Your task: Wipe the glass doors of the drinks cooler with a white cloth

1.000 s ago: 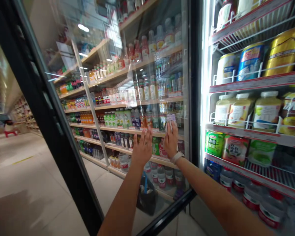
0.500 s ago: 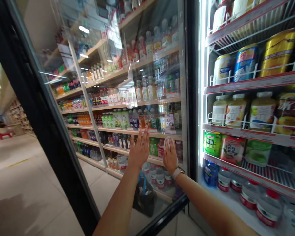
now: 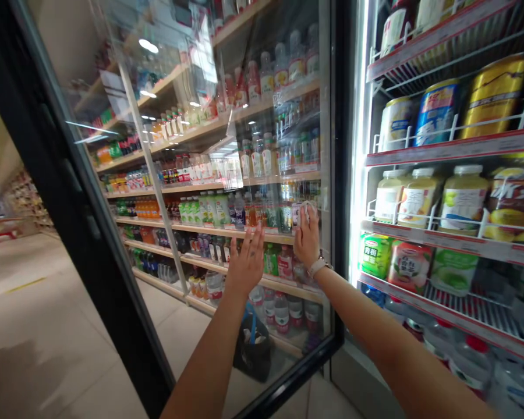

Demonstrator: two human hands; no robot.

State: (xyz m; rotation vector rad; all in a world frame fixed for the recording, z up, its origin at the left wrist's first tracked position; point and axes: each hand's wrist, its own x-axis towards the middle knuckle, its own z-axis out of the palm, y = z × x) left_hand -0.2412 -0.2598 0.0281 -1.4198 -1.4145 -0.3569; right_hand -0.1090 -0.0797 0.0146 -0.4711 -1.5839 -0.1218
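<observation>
The black-framed glass door (image 3: 288, 381) of a drinks fridge stands swung out before me. My left hand (image 3: 247, 262) lies against the glass with its fingers spread and nothing in it. Further right, near the hinge-side frame, my right hand (image 3: 306, 240) presses a crumpled white cloth (image 3: 308, 206) flat to the pane. Most of the cloth is hidden under the fingers; whether it is fabric or paper I cannot tell. A light-banded watch (image 3: 321, 265) sits on my right wrist.
To the right, fridge shelves (image 3: 454, 237) hold bottles, cans and cartons behind low wire rails. Through the glass appear wooden shelves (image 3: 187, 188) of drinks and a dark bag (image 3: 252, 355) on the floor. A red stool (image 3: 3, 234) is far left.
My right hand has slid up the glass with the cloth, from beside the lower bottles to a shelf higher. My left hand has hardly moved. The view has shifted slightly.
</observation>
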